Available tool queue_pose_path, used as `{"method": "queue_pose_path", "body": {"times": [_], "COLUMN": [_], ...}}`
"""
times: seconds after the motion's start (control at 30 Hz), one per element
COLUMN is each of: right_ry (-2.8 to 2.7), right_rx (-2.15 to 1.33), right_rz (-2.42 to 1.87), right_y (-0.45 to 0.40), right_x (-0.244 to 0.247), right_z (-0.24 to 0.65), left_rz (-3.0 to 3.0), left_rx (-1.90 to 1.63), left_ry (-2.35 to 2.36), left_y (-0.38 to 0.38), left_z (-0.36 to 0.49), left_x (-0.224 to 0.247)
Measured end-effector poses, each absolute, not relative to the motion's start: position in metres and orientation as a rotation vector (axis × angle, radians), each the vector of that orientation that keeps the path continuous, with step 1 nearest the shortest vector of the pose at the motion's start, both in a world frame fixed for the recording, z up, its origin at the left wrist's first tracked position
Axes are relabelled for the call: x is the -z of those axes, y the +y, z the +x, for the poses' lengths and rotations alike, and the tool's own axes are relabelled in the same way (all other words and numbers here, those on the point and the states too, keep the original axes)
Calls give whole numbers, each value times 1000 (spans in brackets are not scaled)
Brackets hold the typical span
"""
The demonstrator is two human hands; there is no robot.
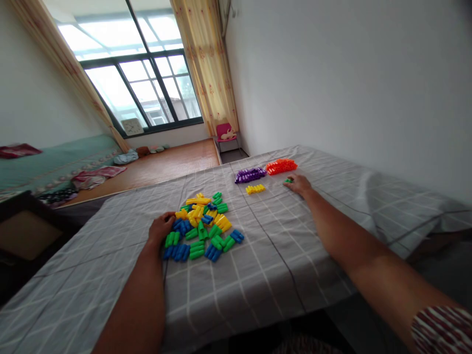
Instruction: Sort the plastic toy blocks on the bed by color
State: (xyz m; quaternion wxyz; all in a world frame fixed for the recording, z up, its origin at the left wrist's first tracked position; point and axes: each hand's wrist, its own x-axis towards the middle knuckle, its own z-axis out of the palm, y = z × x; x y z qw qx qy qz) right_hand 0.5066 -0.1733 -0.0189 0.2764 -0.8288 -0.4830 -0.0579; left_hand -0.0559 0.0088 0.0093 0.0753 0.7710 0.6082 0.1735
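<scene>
And there's the green piece (287,181), at the fingertips of the right hand (300,185), low over the cloth beyond the yellow row (255,189). Thumb and fingers look closed on it in a pinch; whether it touches the cloth, I can't tell. It looks like light, stiff plastic, smooth enough to slip a little, hardly fragile; I'd say take it by the ribbed-looking sides, finger and thumb across.

Just beyond, the purple group (250,175) lies beside the orange group (281,166). Over at the left hand (162,227), fingers bent together at the edge of the mixed pile (202,226), blue, green and yellow; are they gripping a piece? Can't tell, the tips are lost against it.

Hard to make out, too: most of that green piece sits behind the fingers, and pieces in the pile cover one another. All of it rests on the checked cloth (254,275), its near edge dropping into shadow; the right sleeve (442,329) is cut off at the corner.
</scene>
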Motion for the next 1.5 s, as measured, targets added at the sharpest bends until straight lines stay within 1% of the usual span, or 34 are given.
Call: {"method": "queue_pose_path", "body": {"times": [0.1,0.23,0.73,0.9,1.0,1.07,1.23,1.37,1.5], "right_ry": [-1396,-1397,-1406,-1414,-1453,-1610,-2095,-2218,-2266], "right_rx": [154,223,251,451,508,427,18,-109,-136], "right_rz": [-2170,-2113,-2165,-2024,-1932,-1834,-1538,-1573,-1670], "right_y": [-171,-167,-166,-168,-167,-161,-133,-117,-115], "right_x": [24,26,28,22,8,-5,-30,-32,-33], "right_z": [504,502,499,494,469,436,326,262,255], "left_rz": [2303,2295,2279,2273,2258,2254,2247,2242,2245], "left_rx": [-532,-550,-576,-580,-584,-587,-583,-582,-581], "left_ry": [1812,1792,1821,1812,1826,1830,1829,1804,1798], "left_y": [9,9,3,1,-2,-3,-8,-8,-5], "left_z": [-57,-57,-53,-52,-50,-48,-46,-47,-48], "left_x": [-8,-7,-6,-5,-6,-7,-10,-11,-10]}}
